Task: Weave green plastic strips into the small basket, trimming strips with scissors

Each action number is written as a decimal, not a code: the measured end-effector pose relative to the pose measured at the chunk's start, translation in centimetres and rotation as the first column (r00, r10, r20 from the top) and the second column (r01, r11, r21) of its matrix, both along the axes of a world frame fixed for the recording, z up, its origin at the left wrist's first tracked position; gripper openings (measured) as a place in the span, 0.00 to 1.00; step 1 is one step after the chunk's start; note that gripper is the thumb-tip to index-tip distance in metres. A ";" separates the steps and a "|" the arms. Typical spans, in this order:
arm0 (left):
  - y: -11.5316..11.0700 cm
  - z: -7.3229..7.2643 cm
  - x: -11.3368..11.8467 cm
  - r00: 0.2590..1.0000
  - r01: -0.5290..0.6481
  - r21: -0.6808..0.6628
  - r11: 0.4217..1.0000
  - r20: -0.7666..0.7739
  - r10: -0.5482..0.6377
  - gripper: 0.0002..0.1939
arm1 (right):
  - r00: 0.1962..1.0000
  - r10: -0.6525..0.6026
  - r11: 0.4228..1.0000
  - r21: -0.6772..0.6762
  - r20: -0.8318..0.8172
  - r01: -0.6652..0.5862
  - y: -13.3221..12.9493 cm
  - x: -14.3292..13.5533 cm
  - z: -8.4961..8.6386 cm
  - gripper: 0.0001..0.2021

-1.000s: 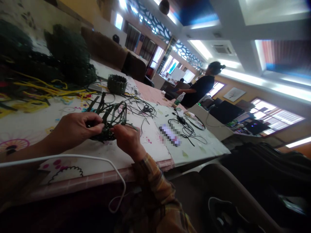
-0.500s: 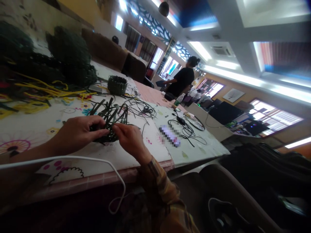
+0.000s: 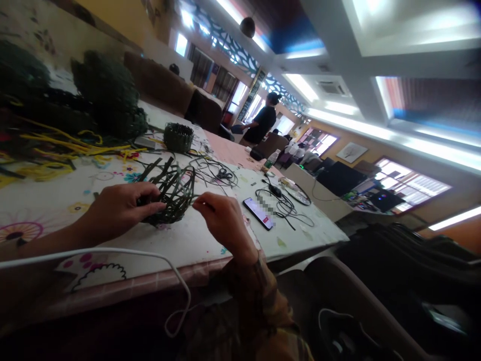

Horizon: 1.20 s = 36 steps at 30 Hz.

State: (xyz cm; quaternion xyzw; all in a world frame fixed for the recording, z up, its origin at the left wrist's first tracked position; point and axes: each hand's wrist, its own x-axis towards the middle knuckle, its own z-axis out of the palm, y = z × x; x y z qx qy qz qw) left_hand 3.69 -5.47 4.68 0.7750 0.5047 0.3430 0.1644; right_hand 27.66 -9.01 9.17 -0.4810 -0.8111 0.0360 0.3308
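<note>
A partly woven basket of dark green strips rests on the patterned tablecloth, its strip ends pointing up and outward. My left hand grips the basket's left side between thumb and fingers. Just right of the basket, my right hand is closed in a pinch on a thin strip at the basket's edge; the strip is small and only partly visible. Behind stands a finished-looking round green basket. Scissors lie among loose dark cords.
Yellow strips and large dark green woven pieces lie at the left. A phone, coiled cords and a bottle are at the right. A white cable crosses in front. A person is beyond the table.
My right hand has moved right, away from the basket's middle, still pinched. My left hand stays on the basket. The view has shifted slightly, and the person in back appears farther left.
</note>
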 end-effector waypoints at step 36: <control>-1.0 -0.9 1.6 0.951 -0.197 -0.034 0.980 0.238 0.200 0.21 | 0.548 0.137 0.961 -0.023 -0.825 -0.274 -0.2 -5.7 -7.9 0.14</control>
